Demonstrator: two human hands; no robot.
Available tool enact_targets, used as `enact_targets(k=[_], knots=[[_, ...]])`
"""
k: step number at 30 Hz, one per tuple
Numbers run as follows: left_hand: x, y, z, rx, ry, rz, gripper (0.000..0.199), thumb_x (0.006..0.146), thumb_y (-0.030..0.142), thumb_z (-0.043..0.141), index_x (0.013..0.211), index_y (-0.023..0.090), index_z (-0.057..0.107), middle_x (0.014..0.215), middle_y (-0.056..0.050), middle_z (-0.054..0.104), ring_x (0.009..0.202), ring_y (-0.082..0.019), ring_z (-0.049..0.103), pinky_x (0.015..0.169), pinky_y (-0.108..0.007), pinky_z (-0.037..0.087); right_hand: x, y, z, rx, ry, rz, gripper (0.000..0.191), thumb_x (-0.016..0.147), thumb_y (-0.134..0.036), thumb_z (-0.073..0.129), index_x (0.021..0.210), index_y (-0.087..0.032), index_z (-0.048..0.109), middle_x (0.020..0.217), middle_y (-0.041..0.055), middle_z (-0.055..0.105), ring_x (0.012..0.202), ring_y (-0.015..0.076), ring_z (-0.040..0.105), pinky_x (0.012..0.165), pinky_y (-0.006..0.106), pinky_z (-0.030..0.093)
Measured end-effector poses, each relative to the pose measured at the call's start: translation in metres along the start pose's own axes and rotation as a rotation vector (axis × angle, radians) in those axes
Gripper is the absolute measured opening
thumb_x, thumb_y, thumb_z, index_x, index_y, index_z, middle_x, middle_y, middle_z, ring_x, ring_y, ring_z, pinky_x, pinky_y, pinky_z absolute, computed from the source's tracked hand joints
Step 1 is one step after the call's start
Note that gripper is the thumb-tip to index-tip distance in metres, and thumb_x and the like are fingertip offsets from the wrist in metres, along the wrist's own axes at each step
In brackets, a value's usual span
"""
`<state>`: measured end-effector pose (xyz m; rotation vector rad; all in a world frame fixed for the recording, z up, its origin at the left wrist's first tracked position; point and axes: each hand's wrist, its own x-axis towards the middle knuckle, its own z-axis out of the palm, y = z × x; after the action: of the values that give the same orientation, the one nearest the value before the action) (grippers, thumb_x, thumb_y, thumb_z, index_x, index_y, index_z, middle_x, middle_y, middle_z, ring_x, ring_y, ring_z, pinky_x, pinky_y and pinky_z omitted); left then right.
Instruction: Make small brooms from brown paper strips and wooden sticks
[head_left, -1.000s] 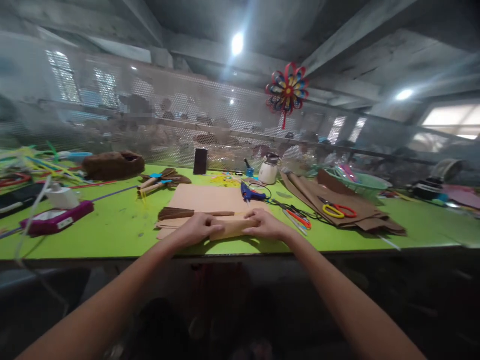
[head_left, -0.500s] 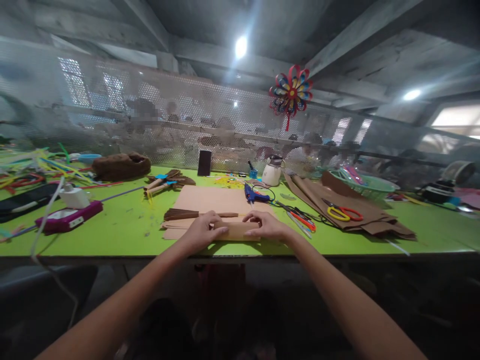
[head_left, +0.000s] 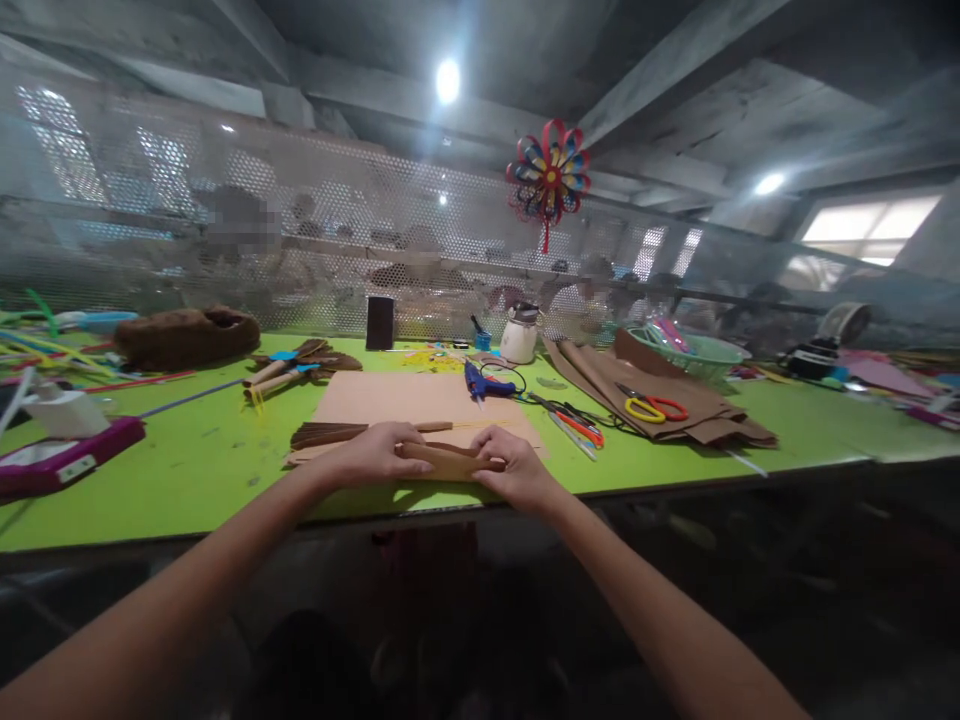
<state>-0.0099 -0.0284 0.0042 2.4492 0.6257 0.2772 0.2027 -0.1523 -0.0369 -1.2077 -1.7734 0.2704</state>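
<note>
Between my two hands, close to the table's front edge, is a strip of brown paper [head_left: 446, 464], curled over along its length. My left hand [head_left: 386, 452] grips its left end, thumb in front and fingers behind. My right hand [head_left: 514, 464] pinches the right end in the same way. Under and behind them lies a light brown cardboard sheet [head_left: 390, 396]. A bundle of dark brown pleated paper [head_left: 326, 434] rests on the sheet at the left, with a thin rolled stick pointing right. A blue glue gun [head_left: 487, 384] lies at the sheet's right edge.
Scissors with yellow and red handles [head_left: 656, 406] lie on brown paper sheets [head_left: 705, 422] at the right, before a green basket [head_left: 697, 352]. A white jug [head_left: 520, 335] stands behind. At left are a purple power strip [head_left: 75, 458] and brown paper figures [head_left: 300, 366].
My view has turned to the right, so the table's things sit further left. The paper strip's upper edge has curled more open between my hands, which still hold its ends.
</note>
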Motion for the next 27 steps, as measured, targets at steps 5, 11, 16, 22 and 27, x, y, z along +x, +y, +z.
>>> enact_targets(k=[5, 11, 16, 22, 27], knots=[[-0.009, 0.003, 0.011, -0.025, 0.134, -0.035, 0.034, 0.068, 0.047, 0.064, 0.083, 0.016, 0.062, 0.082, -0.004, 0.061, 0.077, -0.02, 0.058, 0.062, -0.024, 0.042, -0.007, -0.002, 0.003, 0.0, 0.02, -0.051, 0.007, 0.071, -0.015, 0.064, 0.067, -0.019, 0.064, 0.087, 0.0048, 0.057, 0.083, 0.0175, 0.056, 0.074, 0.03, 0.047], [-0.02, 0.008, 0.027, -0.125, 0.237, 0.09, 0.024, 0.069, 0.034, 0.065, 0.081, 0.015, 0.056, 0.088, -0.002, 0.058, 0.075, -0.015, 0.054, 0.068, -0.024, 0.042, -0.008, -0.005, 0.001, -0.039, -0.053, -0.044, 0.01, 0.079, -0.018, 0.061, 0.082, -0.02, 0.071, 0.093, 0.0069, 0.061, 0.09, 0.019, 0.058, 0.08, 0.032, 0.046], [-0.021, 0.003, 0.029, -0.1, 0.256, 0.151, 0.017, 0.069, 0.027, 0.064, 0.08, 0.017, 0.056, 0.09, -0.001, 0.057, 0.082, -0.015, 0.053, 0.076, -0.025, 0.041, 0.001, 0.002, 0.002, -0.013, -0.043, -0.054, 0.006, 0.077, -0.019, 0.064, 0.072, -0.017, 0.066, 0.083, 0.0055, 0.061, 0.073, 0.0154, 0.058, 0.064, 0.027, 0.046], [-0.022, 0.001, 0.031, -0.111, 0.295, 0.085, 0.018, 0.066, 0.02, 0.063, 0.081, 0.016, 0.053, 0.085, 0.0, 0.055, 0.077, -0.015, 0.051, 0.07, -0.024, 0.04, 0.007, 0.005, 0.007, 0.025, -0.025, -0.014, 0.01, 0.076, -0.024, 0.064, 0.068, -0.017, 0.063, 0.074, 0.003, 0.058, 0.067, 0.0147, 0.054, 0.06, 0.026, 0.043], [-0.023, 0.007, 0.032, -0.08, 0.306, -0.019, 0.02, 0.065, 0.018, 0.063, 0.079, 0.017, 0.049, 0.074, 0.003, 0.051, 0.069, -0.013, 0.046, 0.061, -0.023, 0.036, 0.006, -0.001, 0.007, -0.055, -0.027, 0.101, 0.009, 0.075, -0.025, 0.062, 0.072, -0.018, 0.059, 0.07, 0.0005, 0.057, 0.065, 0.0146, 0.053, 0.061, 0.026, 0.041]])
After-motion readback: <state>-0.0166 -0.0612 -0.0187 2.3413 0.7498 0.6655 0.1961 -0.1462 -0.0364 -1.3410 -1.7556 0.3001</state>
